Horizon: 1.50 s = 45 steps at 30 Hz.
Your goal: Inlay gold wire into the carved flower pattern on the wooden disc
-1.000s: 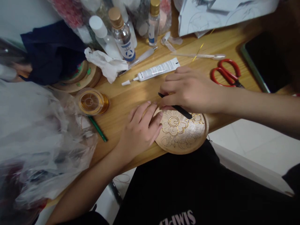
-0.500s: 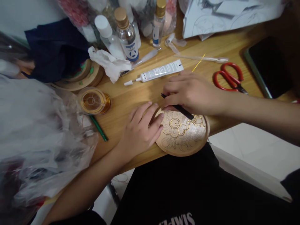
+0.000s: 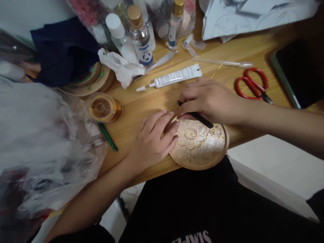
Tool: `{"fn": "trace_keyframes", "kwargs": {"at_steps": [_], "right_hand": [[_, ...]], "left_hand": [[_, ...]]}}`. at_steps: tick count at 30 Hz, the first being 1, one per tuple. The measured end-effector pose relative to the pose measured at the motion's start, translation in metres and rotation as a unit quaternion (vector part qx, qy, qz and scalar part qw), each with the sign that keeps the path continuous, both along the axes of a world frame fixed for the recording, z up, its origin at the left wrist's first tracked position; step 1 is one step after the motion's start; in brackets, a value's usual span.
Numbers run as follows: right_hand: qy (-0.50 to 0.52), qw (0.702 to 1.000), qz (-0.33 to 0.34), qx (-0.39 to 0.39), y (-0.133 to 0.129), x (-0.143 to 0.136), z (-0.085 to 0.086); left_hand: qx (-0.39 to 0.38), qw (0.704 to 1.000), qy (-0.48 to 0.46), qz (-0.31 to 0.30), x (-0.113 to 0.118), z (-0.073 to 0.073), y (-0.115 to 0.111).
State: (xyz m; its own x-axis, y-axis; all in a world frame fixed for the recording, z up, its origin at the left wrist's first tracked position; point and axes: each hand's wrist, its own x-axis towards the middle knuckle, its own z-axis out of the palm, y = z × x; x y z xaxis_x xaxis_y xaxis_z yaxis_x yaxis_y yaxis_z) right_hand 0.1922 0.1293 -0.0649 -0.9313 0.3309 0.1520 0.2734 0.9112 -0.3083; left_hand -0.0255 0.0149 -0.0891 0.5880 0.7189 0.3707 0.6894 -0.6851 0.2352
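A round wooden board (image 3: 202, 163) with a raised rim overhangs the table's front edge. Its face carries pencil-drawn flowers, some outlined in gold wire (image 3: 191, 134). My left hand (image 3: 155, 138) is at the board's left side, fingers curved over the rim and holding it. Pinched in my right hand (image 3: 207, 99) is a pair of black tweezers (image 3: 201, 119), its one end low over the board's right part near the gold outlines. My right fingertips hang over the far side of the board, and what lies beneath them is hidden.
Beyond my hands lie a white glue tube (image 3: 178, 76), a clear plastic dropper (image 3: 225, 63) and red-handled scissors (image 3: 251, 84). A phone (image 3: 301, 74) is at right. Leftward are a spool of gold wire (image 3: 104, 107), a green stick (image 3: 108, 137) and plastic bags (image 3: 37, 135). Bottles (image 3: 142, 40) stand behind.
The whole view has shifted slightly, so things sit a little farther right. Both hands keep nearly the same pose on the board, with the tweezers still in my right hand.
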Motion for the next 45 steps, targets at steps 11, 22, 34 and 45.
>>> {"fn": "trace_keyframes", "kwargs": {"at_steps": [11,22,34,45], "right_hand": [[-0.022,1.0,-0.011,-0.002,-0.001,0.001,-0.001],[-0.04,0.996,-0.065,0.044,-0.014,0.013,0.003],[-0.044,0.984,-0.171,0.029,-0.041,0.027,0.015],[-0.085,0.982,-0.111,0.127,-0.041,0.001,0.013]], "left_hand": [[-0.048,0.999,0.01,0.002,0.002,-0.001,0.002],[-0.062,0.998,0.015,-0.001,0.001,0.002,0.002],[-0.064,0.998,0.006,0.009,0.003,0.002,0.001],[-0.024,0.999,0.021,0.01,0.002,0.001,0.002]]}}
